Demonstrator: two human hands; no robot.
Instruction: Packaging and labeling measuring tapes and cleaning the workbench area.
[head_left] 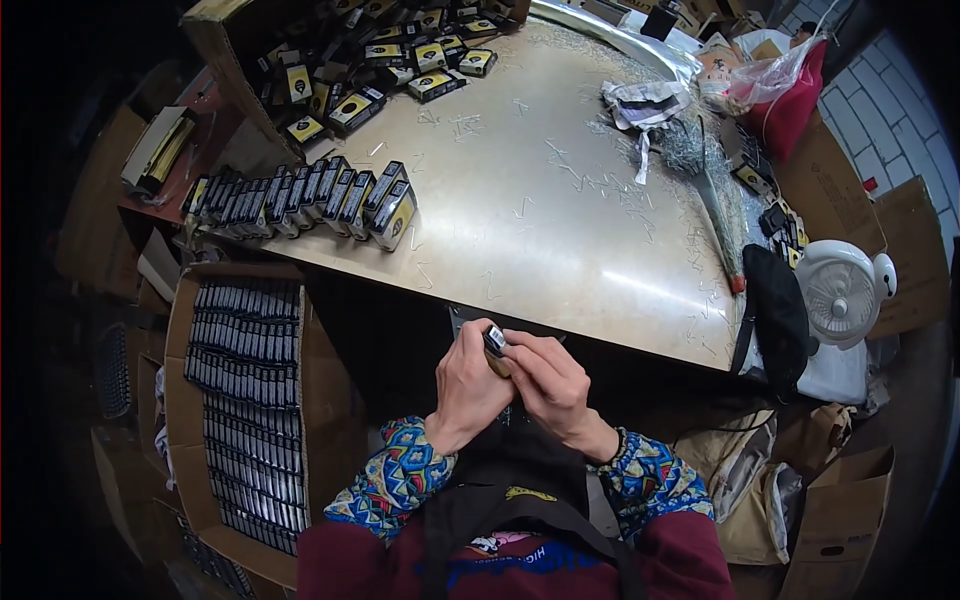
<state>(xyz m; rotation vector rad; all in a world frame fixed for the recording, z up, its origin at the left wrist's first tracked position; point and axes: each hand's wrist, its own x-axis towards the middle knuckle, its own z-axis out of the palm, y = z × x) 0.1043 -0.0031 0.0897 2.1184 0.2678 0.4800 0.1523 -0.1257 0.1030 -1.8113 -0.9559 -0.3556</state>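
Observation:
Between my two hands, just off the table's front edge, is a small black and yellow box [495, 338] with a white label on its end. My left hand [470, 377] is closed around its left side. The fingers of my right hand [550, 382] pinch it from the right, and they partly hide the box. To the left on the table [520, 160], a row of similar small boxes [300, 198] stands upright, side by side. Behind that row lies a loose heap of the same boxes [385, 60], spilling out of a tipped carton.
An open carton [182, 350] below left holds packed rows of boxes. Thin metal wire pieces [580, 175] are scattered over the table. A white fan [840, 292], a black cloth [775, 310] and a long red-tipped tool [720, 215] are at the right. Brown cartons stand lower right.

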